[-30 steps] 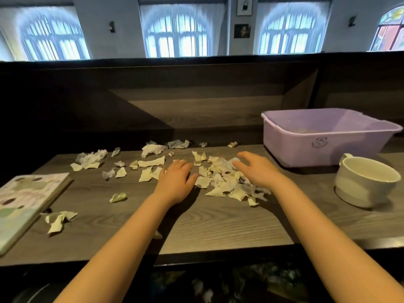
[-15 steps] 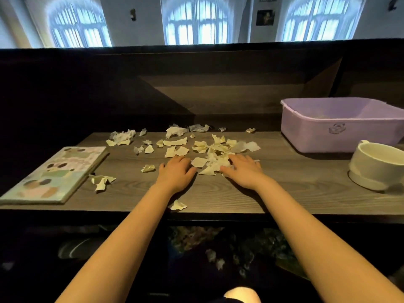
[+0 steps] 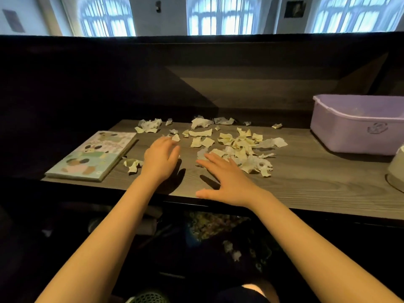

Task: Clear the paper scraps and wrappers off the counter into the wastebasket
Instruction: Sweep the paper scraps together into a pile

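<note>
Several torn cream and white paper scraps (image 3: 238,145) lie spread over the middle of the dark wooden counter (image 3: 306,184). My left hand (image 3: 160,158) rests flat on the counter, fingers apart, its fingertips touching a small scrap (image 3: 176,137). My right hand (image 3: 227,180) lies flat with fingers spread, just left of the thickest pile. Neither hand holds anything. A crumpled scrap (image 3: 132,164) sits left of my left hand. Below the counter edge a few scraps (image 3: 231,250) lie in a dark space. A green mesh rim (image 3: 148,298) shows at the bottom edge.
A picture book (image 3: 94,156) lies at the counter's left end. A lilac plastic tub (image 3: 354,125) stands at the right, with a white cup (image 3: 396,169) partly cut off in front of it. A dark raised back panel runs behind the counter.
The view has pulled back and shifted left. My left hand slid left toward the book side. My right hand drew back toward the front edge and spread its fingers.
</note>
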The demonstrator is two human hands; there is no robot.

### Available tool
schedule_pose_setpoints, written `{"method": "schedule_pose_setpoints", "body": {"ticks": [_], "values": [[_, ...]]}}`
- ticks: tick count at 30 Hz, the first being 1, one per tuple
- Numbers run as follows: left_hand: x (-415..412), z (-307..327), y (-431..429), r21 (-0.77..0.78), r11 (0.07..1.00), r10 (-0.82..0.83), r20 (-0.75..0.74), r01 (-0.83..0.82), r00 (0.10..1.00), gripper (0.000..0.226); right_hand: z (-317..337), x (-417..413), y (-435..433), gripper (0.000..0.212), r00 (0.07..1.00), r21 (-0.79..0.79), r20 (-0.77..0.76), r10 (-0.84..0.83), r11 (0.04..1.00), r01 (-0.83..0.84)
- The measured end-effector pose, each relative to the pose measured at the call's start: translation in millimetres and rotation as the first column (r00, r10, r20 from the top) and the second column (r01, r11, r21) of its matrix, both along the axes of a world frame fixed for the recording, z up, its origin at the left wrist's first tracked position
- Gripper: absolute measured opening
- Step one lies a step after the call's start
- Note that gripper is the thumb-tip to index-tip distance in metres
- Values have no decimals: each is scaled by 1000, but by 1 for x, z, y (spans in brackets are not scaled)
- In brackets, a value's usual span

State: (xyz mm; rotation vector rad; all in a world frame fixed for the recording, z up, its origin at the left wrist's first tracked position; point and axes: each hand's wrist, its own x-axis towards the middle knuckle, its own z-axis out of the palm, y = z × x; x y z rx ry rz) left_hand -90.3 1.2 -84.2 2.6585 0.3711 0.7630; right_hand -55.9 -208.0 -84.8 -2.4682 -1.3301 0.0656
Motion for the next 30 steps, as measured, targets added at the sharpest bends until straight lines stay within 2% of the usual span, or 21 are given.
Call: {"method": "schedule_pose_setpoints", "body": {"ticks": [4,6,8,10,15,18,20,22,24,30], "values": [[-21,-11,19,100,963,262,-149,-249,954,49,-9,7,25,79,996,-114,84,-19,993,29],[-28,-14,28,80,923,384,-278,-377,881,57,-9,12,39,76,995,-131,98,-28,991,40],[-28,-17,36,35,906,403,-387,-423,830,62,-7,17,54,71,992,-139,123,-29,989,46],[-21,-19,41,20,927,346,-430,-375,834,62,-5,24,69,66,988,-149,152,-33,987,56],[11,-14,42,-10,993,103,-409,-117,907,54,-3,53,91,56,979,-160,171,-116,977,143],[29,-8,40,-159,986,-101,-361,46,927,50,2,71,94,52,971,-127,164,-172,973,194],[40,-2,41,-278,954,-182,-249,109,951,47,9,80,97,50,978,-1,83,-191,981,191],[53,5,49,-287,953,-136,-123,96,983,44,18,89,100,47,977,151,27,-211,967,204],[70,11,62,-242,970,-55,-85,34,995,44,25,100,106,45,968,196,25,-249,951,240],[121,15,114,-83,976,167,-298,-200,940,55,24,162,129,52,929,35,56,-366,931,364]]}}
